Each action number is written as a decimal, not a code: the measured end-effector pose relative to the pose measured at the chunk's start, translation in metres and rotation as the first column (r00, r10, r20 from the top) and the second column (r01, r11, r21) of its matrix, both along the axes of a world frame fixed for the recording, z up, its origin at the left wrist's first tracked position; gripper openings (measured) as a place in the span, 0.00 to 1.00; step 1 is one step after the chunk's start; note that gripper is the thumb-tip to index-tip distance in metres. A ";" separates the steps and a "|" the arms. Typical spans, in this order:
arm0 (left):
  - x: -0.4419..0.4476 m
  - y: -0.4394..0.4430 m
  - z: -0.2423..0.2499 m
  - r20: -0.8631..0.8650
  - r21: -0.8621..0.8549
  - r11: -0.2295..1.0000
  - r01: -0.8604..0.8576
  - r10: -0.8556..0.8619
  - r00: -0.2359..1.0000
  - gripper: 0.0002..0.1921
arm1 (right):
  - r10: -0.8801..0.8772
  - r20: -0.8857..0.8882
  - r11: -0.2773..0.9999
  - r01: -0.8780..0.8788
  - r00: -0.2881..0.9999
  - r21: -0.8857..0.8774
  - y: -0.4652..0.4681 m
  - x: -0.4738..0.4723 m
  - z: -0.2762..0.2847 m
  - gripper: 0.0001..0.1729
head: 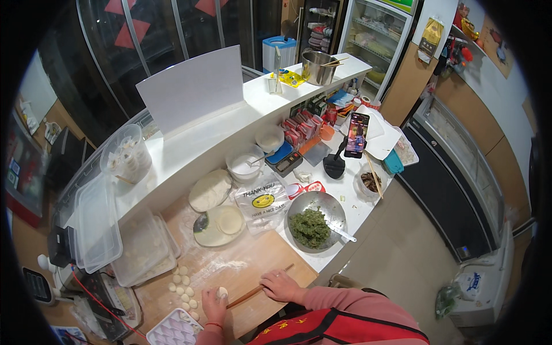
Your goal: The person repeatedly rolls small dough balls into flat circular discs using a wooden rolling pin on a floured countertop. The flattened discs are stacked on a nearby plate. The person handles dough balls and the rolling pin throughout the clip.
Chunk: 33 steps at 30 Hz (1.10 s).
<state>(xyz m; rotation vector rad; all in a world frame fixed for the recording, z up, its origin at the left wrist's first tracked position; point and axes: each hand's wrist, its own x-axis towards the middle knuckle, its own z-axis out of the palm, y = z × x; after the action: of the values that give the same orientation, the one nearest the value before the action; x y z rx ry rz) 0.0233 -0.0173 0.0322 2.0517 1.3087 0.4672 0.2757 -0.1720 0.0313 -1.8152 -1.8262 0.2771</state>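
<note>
My left hand (214,305) holds a small flattened dough round (222,292) near the front of the floured wooden board (276,254). My right hand (280,284) lies on a thin wooden rolling pin (243,298), whose left end reaches my left hand. Several small dough pieces (185,290) rest on the board left of my left hand. Beyond the hands, a plate (209,235) bears rolled dough wrappers (229,221). A steel bowl (297,207) at the board's far right corner holds green chopped filling (311,228) and a spoon.
A lilac moulded tray (172,330) and stacked plastic boxes (142,248) stand at the left. Behind the board are a bowl of flour (211,189), a printed plastic bag (263,202), a kitchen scale (284,161) and a phone on a stand (357,136). A raised white ledge (194,129) runs behind.
</note>
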 end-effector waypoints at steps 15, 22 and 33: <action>0.098 -0.016 -0.026 0.144 0.237 0.961 0.141 -0.179 0.973 0.07 | -0.432 0.046 0.902 0.432 0.900 0.026 0.075 0.031 0.018 0.16; 0.092 -0.026 -0.019 0.045 -0.111 0.993 0.038 -0.034 0.998 0.11 | -0.400 0.126 0.900 0.415 0.908 -0.132 0.063 0.021 0.025 0.14; 0.096 -0.024 -0.014 0.037 0.095 0.990 0.105 -0.109 0.993 0.09 | -0.469 0.090 0.879 0.474 0.878 -0.045 0.065 0.016 0.017 0.16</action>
<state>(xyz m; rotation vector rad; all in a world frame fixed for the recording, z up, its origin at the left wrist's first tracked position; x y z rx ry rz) 0.1190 -0.0413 0.0185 2.1649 1.1647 0.5286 0.2921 -0.1070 0.0486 -2.2743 -1.3672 0.0824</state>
